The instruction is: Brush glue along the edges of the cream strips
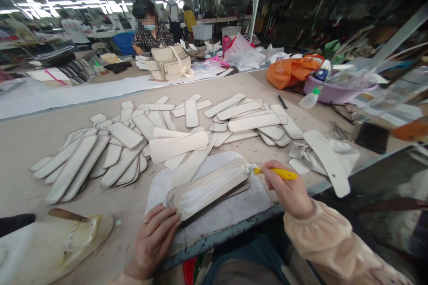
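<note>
Worktop: wide beige worktop (36,142), its bare surface scuffed, running from the near metal edge to the far side.
Loose pile: pale flat rounded-end board strips (127,136) lie spread and overlapping across the middle of the worktop, beyond the mat.
Co-worker: a person in a dark patterned top (152,35) sits at the far side, behind a tied bundle of cream board pieces (170,62).
Basin: lilac plastic basin (331,92) at the far right, just beside a crumpled orange plastic bag (289,71).
Paste holder: cream shallow container smeared with glossy white paste (67,240), at the near left corner, well apart from the mat.
Mat: white stained rounded mat (234,211) lies at the near edge, under the strip being coated.
Coated strip: long beige strip streaked with wet white paste (209,186) lies flat and slanted on the mat, stacked on another like it.
Left hand: left hand (155,238) is open, its fingers pressing down on the strip's near end.
Right hand: right hand (287,191) is closed around the brush handle, just past the strip's far end.
Brush: small yellow-handled brush with paste-laden bristles (277,173), its bristles touching the strip's far tip.
</note>
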The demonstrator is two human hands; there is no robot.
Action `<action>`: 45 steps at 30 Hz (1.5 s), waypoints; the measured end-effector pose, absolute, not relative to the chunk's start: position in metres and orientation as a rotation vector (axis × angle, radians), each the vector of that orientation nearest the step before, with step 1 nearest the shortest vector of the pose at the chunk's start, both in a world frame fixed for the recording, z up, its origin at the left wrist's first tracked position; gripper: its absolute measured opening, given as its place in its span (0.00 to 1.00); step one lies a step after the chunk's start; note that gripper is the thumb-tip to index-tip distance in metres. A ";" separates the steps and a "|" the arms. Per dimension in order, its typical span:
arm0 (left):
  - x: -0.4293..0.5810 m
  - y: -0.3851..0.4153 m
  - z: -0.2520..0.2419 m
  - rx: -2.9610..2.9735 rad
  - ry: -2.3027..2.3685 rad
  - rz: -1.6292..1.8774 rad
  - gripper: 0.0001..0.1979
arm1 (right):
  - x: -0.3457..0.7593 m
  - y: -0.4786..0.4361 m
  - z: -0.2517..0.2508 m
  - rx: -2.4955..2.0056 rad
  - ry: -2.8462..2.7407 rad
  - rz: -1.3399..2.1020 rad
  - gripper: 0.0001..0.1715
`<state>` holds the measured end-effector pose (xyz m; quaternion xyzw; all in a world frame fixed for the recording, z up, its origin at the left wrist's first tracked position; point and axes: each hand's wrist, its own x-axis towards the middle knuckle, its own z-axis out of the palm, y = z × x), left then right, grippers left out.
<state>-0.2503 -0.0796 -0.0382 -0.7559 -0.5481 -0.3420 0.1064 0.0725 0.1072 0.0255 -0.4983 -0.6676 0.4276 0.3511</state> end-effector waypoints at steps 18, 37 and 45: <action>-0.247 -0.082 -0.038 -2.195 -1.714 -0.953 0.10 | 0.080 0.113 0.018 -1.223 -1.608 1.353 0.15; -0.278 0.158 0.009 -2.134 -2.201 -0.390 0.11 | 0.106 0.130 0.014 -0.876 -0.946 1.337 0.11; -0.281 0.166 -0.012 -2.139 -2.184 -0.196 0.09 | 0.109 0.130 0.016 -0.906 -1.003 1.325 0.10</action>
